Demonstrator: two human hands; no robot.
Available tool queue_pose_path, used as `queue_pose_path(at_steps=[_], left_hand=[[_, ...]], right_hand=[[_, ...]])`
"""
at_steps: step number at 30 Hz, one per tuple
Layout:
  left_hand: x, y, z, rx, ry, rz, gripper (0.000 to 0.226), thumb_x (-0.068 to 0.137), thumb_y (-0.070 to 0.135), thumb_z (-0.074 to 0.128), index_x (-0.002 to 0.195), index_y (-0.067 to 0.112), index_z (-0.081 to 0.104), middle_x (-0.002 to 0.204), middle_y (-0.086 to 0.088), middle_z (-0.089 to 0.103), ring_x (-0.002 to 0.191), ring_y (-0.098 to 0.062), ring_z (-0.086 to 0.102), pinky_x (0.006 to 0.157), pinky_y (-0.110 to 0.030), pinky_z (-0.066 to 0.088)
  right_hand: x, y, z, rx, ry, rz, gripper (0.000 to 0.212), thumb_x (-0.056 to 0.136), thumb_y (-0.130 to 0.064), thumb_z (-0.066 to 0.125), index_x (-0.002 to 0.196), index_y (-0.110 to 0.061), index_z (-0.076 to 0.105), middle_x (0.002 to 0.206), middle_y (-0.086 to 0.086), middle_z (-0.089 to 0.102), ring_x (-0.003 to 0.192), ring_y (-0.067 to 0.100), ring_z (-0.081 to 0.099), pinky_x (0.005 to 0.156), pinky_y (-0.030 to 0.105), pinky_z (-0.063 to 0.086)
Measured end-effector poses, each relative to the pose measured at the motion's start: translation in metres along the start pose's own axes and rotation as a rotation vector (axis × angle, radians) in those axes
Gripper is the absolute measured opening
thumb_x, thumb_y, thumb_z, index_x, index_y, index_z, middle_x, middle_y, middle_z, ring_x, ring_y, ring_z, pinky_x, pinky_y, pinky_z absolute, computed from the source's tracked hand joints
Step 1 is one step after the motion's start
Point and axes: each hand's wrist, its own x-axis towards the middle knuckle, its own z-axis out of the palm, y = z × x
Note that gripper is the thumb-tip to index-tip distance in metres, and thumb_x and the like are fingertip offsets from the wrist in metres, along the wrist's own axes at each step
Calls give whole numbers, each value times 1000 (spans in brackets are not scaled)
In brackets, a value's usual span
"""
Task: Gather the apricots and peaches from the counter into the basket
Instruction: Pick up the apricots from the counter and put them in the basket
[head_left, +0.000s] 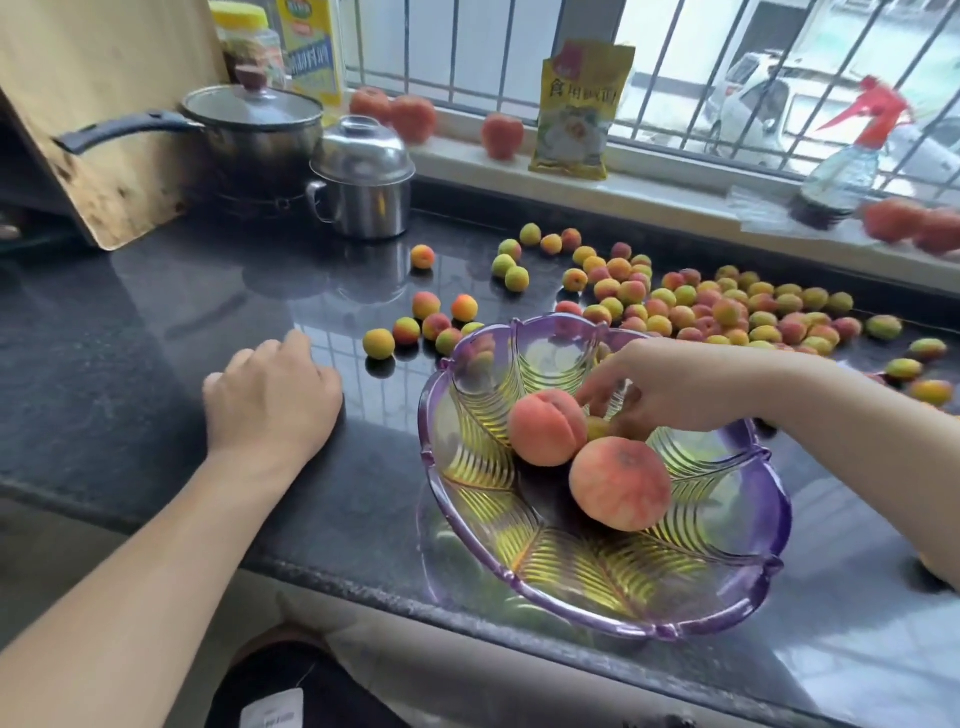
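Observation:
A clear purple basket (623, 626) stands on the dark counter near its front edge. Two pink peaches (545, 428) (621, 483) lie in it. My right hand (670, 384) reaches into the basket from the right, fingertips bunched downward on a small yellow apricot (597, 428) behind the peaches. My left hand (270, 400) rests palm down on the counter left of the basket and holds nothing. Several apricots (727, 312) are heaped behind the basket, with a smaller group (431, 325) at its back left.
More peaches sit on the window sill (413, 117) (501, 135) and at its right end (914, 223). A lidded saucepan (254, 130), a steel lidded mug (363, 182) and a wooden board (104, 104) stand back left. A yellow bag (576, 114) and spray bottle (841, 176) are on the sill.

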Motion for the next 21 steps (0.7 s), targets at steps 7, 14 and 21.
queue_pose_path(at_steps=[7,14,21], left_hand=[[35,-3,-5,77,-135,-64,23,100,25,45,103,9,61,115,-26,68,107,-48,62,82,-43,40],[33,-3,1,18,-36,-48,19,100,22,44,83,13,48,96,-23,70,90,-46,65,72,-39,37],[37,-3,2,28,-63,-75,15,100,24,43,88,15,49,102,-21,71,97,-45,66,73,-38,36]], right_hand=[[24,-10,-62,288,435,-71,24,94,-1,65,108,-18,74,95,-2,75,69,15,76,70,31,63],[110,-88,-63,51,384,-247,26,91,-12,65,105,-30,77,82,-22,70,70,4,72,69,22,57],[164,-153,-32,-408,77,-337,39,91,-24,67,130,-31,63,114,-5,63,96,20,61,88,39,55]])
